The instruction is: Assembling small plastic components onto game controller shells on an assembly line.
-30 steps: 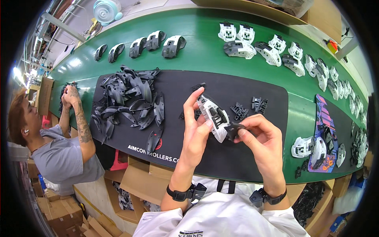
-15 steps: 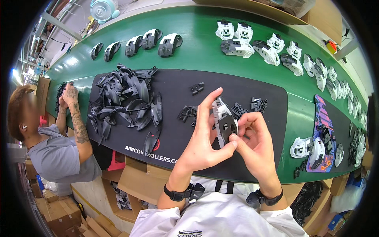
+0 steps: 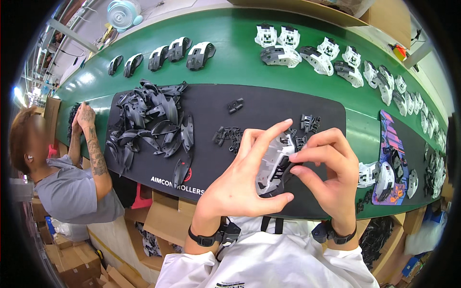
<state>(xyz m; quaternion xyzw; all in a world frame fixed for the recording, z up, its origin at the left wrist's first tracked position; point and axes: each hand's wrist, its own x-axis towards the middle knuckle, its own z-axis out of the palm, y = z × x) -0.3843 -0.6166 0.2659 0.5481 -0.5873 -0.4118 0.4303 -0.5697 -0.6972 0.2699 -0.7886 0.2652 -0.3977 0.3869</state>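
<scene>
Left hand (image 3: 242, 180) cupped a white-and-black plastic shell (image 3: 272, 168) from below and the left side, fingers curled round it, index finger stretched up along its top edge. Right hand (image 3: 331, 173) pinched the shell's right side, thumb and forefinger tips pressed together on a small dark bit at its upper edge; could not tell what that bit was. Shell was held in the air just above the near edge of the black mat (image 3: 259, 115), between both hands, tilted upright.

On the mat, left part: a heap of black curved parts (image 3: 151, 120). Middle: a few small black clips (image 3: 228, 136) near the left hand's fingertips, one more clip pair (image 3: 235, 104) further up. Another small cluster (image 3: 309, 122) sat just above the right hand.

Mat lay on a green table (image 3: 240, 53). Far side: a row of black shells (image 3: 165, 53) to the left, white-and-grey shells (image 3: 307, 50) to the right, running on down the right rim. A second patterned mat (image 3: 391, 144) on the right had white shells (image 3: 377, 175) on and beside it.

Both wrists wore black bands. A co-worker in a grey shirt (image 3: 69, 192) stood at the left with hands up at the table edge. Cardboard boxes (image 3: 163, 218) sat below the table. A small fan (image 3: 122, 13) was at top left.
</scene>
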